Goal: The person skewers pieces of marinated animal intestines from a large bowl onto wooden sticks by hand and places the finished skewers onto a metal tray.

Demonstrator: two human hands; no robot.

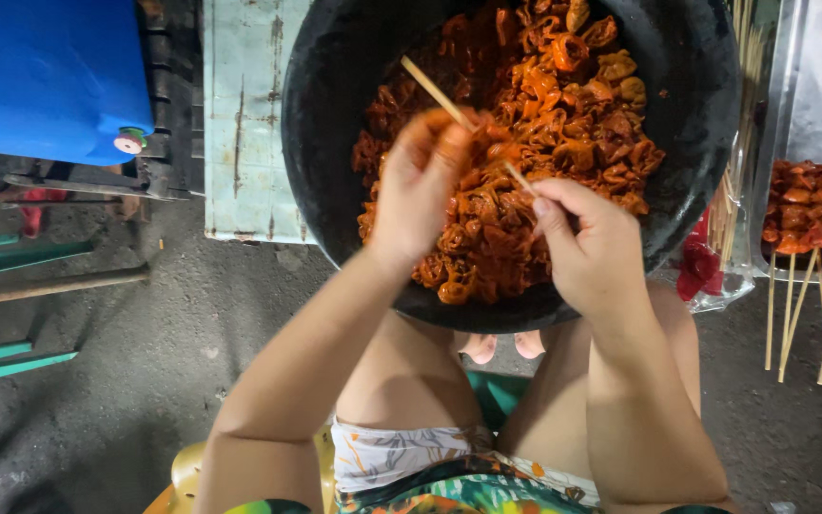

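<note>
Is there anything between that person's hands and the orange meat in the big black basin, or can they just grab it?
Nothing visible stands in the way. The left hand already pinches a piece of the orange meat on the bamboo skewer, whose other end the right hand holds, both directly over the open black basin.

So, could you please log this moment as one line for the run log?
left hand: threading orange meat onto skewer | right hand: gripping skewer | black basin: holds meat

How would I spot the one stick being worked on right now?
Find the big black basin of orange-red marinated meat pieces. Above it, the bamboo skewer slants between the left hand and right hand. Unlike the loaded skewers on the right, its upper end is bare.
</note>
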